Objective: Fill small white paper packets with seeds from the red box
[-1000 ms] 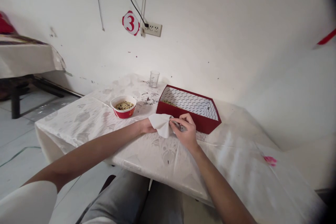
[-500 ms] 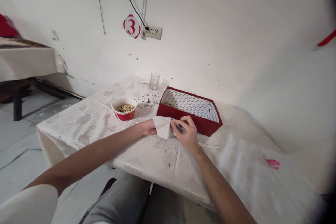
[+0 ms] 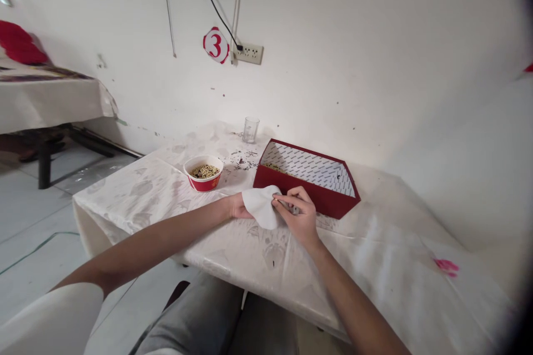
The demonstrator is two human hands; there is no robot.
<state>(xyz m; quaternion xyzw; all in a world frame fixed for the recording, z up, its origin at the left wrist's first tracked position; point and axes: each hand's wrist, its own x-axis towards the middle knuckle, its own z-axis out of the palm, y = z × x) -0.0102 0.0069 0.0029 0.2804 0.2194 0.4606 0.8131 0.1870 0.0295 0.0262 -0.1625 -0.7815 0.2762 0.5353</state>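
Note:
My left hand holds a white tissue over the table, its fingers hidden under the paper. My right hand is closed in a pinch on a small dark slim tool, its tip touching the tissue's right edge. Both hands rest just in front of a red open box with a patterned white lining. A red bowl filled with mixed beans stands to the left of the hands.
A clear glass stands near the wall behind the box, with dark scattered bits on the white tablecloth around it. A pink scrap lies at the right. Another covered table stands far left.
The hands barely moved; the tissue has shifted slightly against the tool. The view has drifted, so everything sits a little further right.

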